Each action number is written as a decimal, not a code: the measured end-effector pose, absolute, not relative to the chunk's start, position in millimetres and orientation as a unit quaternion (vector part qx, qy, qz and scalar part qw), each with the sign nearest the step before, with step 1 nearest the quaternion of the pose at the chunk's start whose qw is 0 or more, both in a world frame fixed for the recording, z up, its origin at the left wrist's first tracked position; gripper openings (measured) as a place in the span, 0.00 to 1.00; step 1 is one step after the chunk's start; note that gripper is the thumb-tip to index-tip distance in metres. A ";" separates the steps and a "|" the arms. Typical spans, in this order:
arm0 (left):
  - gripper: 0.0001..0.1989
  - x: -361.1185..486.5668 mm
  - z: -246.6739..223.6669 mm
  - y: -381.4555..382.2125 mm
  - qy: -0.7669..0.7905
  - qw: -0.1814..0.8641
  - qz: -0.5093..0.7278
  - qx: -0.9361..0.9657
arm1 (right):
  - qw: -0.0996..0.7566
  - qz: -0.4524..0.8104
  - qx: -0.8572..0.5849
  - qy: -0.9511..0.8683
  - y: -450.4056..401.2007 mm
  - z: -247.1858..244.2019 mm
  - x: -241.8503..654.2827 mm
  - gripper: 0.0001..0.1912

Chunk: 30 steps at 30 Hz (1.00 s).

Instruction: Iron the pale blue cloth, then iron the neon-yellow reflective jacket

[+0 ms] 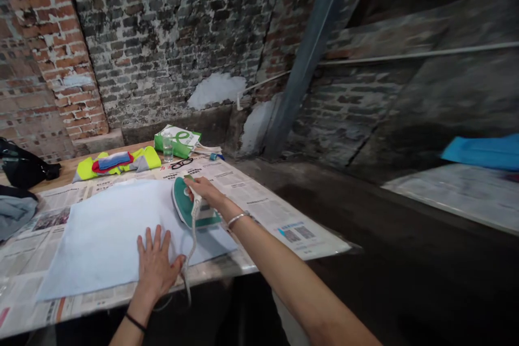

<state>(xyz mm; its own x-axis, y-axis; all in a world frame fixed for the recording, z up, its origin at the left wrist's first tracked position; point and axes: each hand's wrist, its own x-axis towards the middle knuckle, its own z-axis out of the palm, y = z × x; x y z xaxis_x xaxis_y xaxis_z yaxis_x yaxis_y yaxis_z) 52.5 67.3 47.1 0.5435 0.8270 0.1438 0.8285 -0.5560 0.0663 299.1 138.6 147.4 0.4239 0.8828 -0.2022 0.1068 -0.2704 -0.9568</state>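
Two hands: right (206,192) gripping green iron (183,206), left (157,265) spread flat, empty, on pale cloth (109,232).

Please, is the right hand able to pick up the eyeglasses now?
Probably not while the right hand grips the iron; if it let go, the way to the eyeglasses looks free.

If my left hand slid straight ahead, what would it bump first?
Probably the white cord, right beside your thumb; then maybe the green iron, though depth is hard to judge.
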 end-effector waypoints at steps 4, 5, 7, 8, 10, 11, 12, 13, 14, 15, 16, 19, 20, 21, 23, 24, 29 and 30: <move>0.33 53.0 50.7 66.0 -0.473 -0.010 -0.077 -0.878 | 0.489 0.396 -0.694 -0.350 160.3 147.0 312.3 0.21; 0.33 52.9 50.7 65.9 -0.472 -0.013 -0.078 -0.878 | 0.489 0.401 -0.690 -0.354 160.7 147.4 314.5 0.20; 0.34 52.4 50.3 65.7 -0.469 -0.014 -0.083 -0.879 | 0.483 0.415 -0.679 -0.366 155.2 148.0 318.4 0.20; 0.34 52.1 50.0 65.7 -0.468 -0.013 -0.085 -0.880 | 0.479 0.422 -0.674 -0.371 149.5 147.9 320.6 0.19; 0.34 51.7 49.9 65.3 -0.466 -0.008 -0.085 -0.880 | 0.468 0.443 -0.660 -0.386 133.7 146.3 326.2 0.17; 0.34 51.7 50.0 65.1 -0.467 -0.007 -0.084 -0.880 | 0.463 0.460 -0.648 -0.393 124.0 144.7 329.8 0.16; 0.34 51.7 50.1 64.8 -0.468 -0.008 -0.083 -0.880 | 0.459 0.478 -0.634 -0.399 113.6 142.7 333.9 0.16; 0.34 51.7 50.1 64.5 -0.468 -0.009 -0.082 -0.880 | 0.457 0.494 -0.620 -0.404 102.6 140.5 338.2 0.16; 0.34 51.8 49.8 64.2 -0.470 -0.011 -0.083 -0.879 | 0.455 0.507 -0.607 -0.408 91.2 138.2 342.6 0.16; 0.34 51.9 49.3 64.0 -0.470 -0.013 -0.084 -0.878 | 0.455 0.518 -0.596 -0.412 79.8 136.2 346.9 0.17; 0.34 52.0 48.4 64.0 -0.471 -0.014 -0.086 -0.878 | 0.454 0.523 -0.589 -0.415 68.7 134.5 350.9 0.18; 0.34 52.0 45.3 64.5 -0.469 -0.010 -0.094 -0.878 | 0.455 0.537 -0.577 -0.414 40.2 131.8 359.7 0.19; 0.34 51.9 44.8 64.8 -0.468 -0.007 -0.095 -0.879 | 0.458 0.537 -0.578 -0.409 33.4 131.6 361.3 0.19; 0.34 51.9 44.8 65.1 -0.467 -0.006 -0.094 -0.879 | 0.464 0.533 -0.581 -0.404 28.2 131.7 362.0 0.19; 0.35 52.0 46.3 65.3 -0.467 -0.008 -0.086 -0.880 | 0.478 0.515 -0.594 -0.391 22.8 132.3 361.2 0.18; 0.35 52.0 47.4 65.1 -0.469 -0.012 -0.081 -0.879 | 0.484 0.507 -0.600 -0.384 22.4 132.7 359.6 0.18; 0.35 52.4 49.1 62.1 -0.476 -0.043 -0.081 -0.875 | 0.493 0.475 -0.630 -0.366 33.2 136.6 343.6 0.18; 0.36 52.6 49.4 62.0 -0.474 -0.052 -0.083 -0.875 | 0.490 0.466 -0.635 -0.374 36.4 138.3 339.3 0.19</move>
<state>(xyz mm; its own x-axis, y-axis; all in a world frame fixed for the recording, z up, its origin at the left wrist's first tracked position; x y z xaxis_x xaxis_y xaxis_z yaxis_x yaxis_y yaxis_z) 52.6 62.0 49.4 0.5366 0.8384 0.0956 0.8214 -0.5450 0.1685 339.3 36.4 138.3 0.2862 0.9315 -0.2245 0.0189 -0.2397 -0.9707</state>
